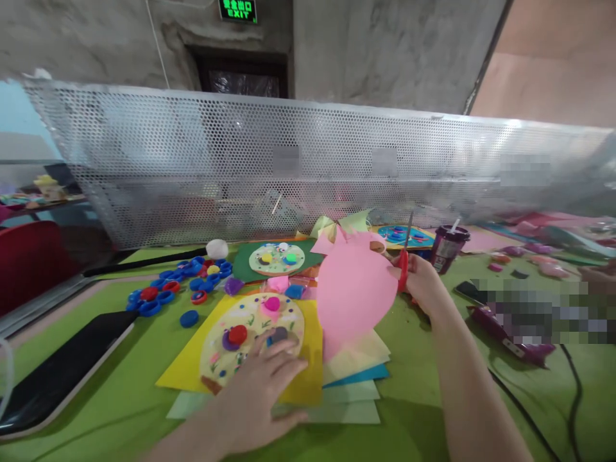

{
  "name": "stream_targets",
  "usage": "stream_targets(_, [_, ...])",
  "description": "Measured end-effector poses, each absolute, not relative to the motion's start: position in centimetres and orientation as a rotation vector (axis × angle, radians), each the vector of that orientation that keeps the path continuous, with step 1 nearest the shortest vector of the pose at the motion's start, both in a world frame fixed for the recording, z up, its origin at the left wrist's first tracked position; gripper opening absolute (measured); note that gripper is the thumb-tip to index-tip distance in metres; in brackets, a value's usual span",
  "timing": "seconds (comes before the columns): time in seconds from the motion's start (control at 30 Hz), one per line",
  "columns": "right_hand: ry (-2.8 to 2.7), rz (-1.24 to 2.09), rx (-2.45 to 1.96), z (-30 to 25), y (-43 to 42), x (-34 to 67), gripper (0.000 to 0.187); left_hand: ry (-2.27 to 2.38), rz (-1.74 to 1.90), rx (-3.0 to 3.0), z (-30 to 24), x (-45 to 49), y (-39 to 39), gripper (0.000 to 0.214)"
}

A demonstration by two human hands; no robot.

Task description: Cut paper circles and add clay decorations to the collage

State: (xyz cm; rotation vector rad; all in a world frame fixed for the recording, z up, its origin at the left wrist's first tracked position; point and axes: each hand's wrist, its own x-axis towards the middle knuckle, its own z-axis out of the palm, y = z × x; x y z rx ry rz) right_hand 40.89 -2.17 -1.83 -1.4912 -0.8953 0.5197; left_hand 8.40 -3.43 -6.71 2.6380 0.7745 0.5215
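My left hand (269,385) is palm down with fingers spread over the lower part of a round cream picture (283,314) on a yellow sheet (310,378). Coloured round pieces sit on that picture. My right hand (418,282) grips red-handled scissors (403,269), whose blades point up and away from me. Beside the scissors stands a rounded pink paper (356,289), close to my right fingertips; whether they also pinch it I cannot tell. Under it a stack of coloured paper (356,410) shows pale green and blue edges.
Blue and red bottle caps (166,292) lie on the green table (409,398) at left, near a black tablet-like object (67,366). A second picture (276,258), pink scraps (346,240) and a lidded cup (447,249) stand behind. A perforated metal screen (327,154) borders the back. Cables run at right.
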Motion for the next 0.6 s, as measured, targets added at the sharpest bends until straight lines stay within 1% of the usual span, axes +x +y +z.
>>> stream_targets(0.07, [-0.903,0.539,-1.595,-2.0,-2.5,41.9,0.023,0.665,0.576,2.946,-7.4,8.9,-3.7,0.046])
stream_targets(0.2, [-0.952,0.599,-1.747,-2.2,-3.0,42.9,0.019,0.484,0.962,3.192,-7.7,9.4,-4.0,0.024])
stream_targets(0.3, [-1.001,0.637,-1.819,-2.1,-3.1,43.0,0.018,0.422,1.061,3.271,-7.6,9.8,-4.3,0.024])
stream_targets(0.4, [-1.037,0.671,-1.861,-1.9,-3.3,42.7,0.017,0.351,1.048,3.297,-7.7,9.7,-4.3,0.027])
stream_targets(0.53, [-1.098,0.751,-1.879,-1.8,-3.4,42.1,0.013,0.567,1.163,3.223,-7.7,8.5,-3.7,0.023])
stream_targets(0.6, [-1.144,0.798,-1.862,-1.7,-3.4,41.5,0.016,0.698,1.251,3.182,-7.5,7.8,-3.1,0.02])
